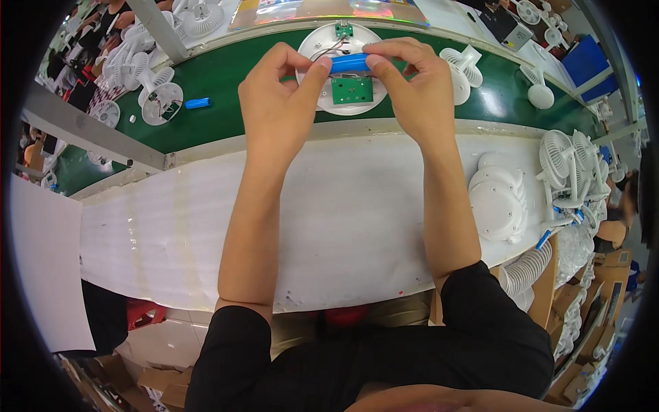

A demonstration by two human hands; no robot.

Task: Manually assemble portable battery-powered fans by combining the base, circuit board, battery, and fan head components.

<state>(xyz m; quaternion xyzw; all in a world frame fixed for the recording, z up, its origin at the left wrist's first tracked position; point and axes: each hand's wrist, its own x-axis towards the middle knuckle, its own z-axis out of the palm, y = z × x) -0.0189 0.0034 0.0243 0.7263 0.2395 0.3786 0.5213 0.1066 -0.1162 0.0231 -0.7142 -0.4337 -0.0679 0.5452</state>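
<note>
Blue battery (349, 64): it sits between your two hands, at the far middle of the scene, over the white round base; you cannot tell from here whether it touches the base.
Left hand (280, 103): you hold the battery's left end, thumb and forefinger drawn narrow at it.
Right hand (422, 89): you hold its right end, thumb and forefinger also drawn narrow.
White round base (316, 42): it lies inside up on the green surface (213, 127), partly hidden by your fingers.
Boards in the base: a large green board (352, 90) shows on the near side of the battery, a small green board (344, 30) on the far side, with thin wires (333, 49) near the small one.
Left on the green: an opened fan (159, 106) shows its inside, and a second battery (198, 103), also blue, lies just to its right.
Right on the green: a white fan (463, 65) lies near your right hand, and another fan (540, 96) is farther right.
White table (350, 226): it spreads on the near side, under your forearms.
Right on the table: white discs (495, 204) lie overlapping in a pile, with a cluster of white fans (559, 161) to their right.
</note>
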